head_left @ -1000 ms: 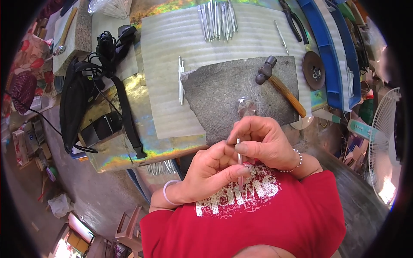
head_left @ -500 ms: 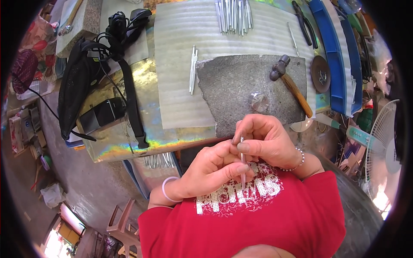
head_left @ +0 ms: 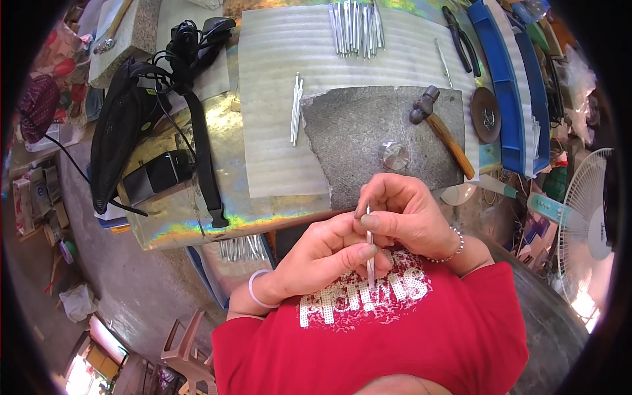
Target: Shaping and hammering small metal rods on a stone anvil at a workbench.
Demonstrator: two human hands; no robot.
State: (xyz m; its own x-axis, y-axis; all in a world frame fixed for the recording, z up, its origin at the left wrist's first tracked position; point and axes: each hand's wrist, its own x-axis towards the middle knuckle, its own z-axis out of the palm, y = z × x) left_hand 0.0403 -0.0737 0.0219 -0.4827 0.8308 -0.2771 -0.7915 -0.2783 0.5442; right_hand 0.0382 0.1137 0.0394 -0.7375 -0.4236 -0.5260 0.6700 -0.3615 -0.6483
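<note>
A thin silvery metal rod [head_left: 370, 264] stands roughly upright in front of my red shirt, close to the table's near edge. My left hand [head_left: 329, 253] is closed around its middle, thumb pressed against it. The upper end is pinched between thumb and fingers of my right hand [head_left: 405, 214]. Just beyond my hands lies a grey stone slab [head_left: 368, 118]. It carries a ball-peen hammer [head_left: 442, 135] with a wooden handle and a small clear round piece [head_left: 395, 157]. My fingers partly cover the rod.
Similar rods lie as a bundle [head_left: 355, 29] at the far side and a small group [head_left: 296, 108] left of the slab. Pliers [head_left: 462, 43], a brown dish [head_left: 486, 108] and a blue tray [head_left: 510, 99] are right. A black strap [head_left: 205, 158] and phone [head_left: 158, 179] lie left.
Both hands keep their hold on the rod, and their position barely differs. The rod's lower end sits very slightly higher and further left. The view has shifted a little.
</note>
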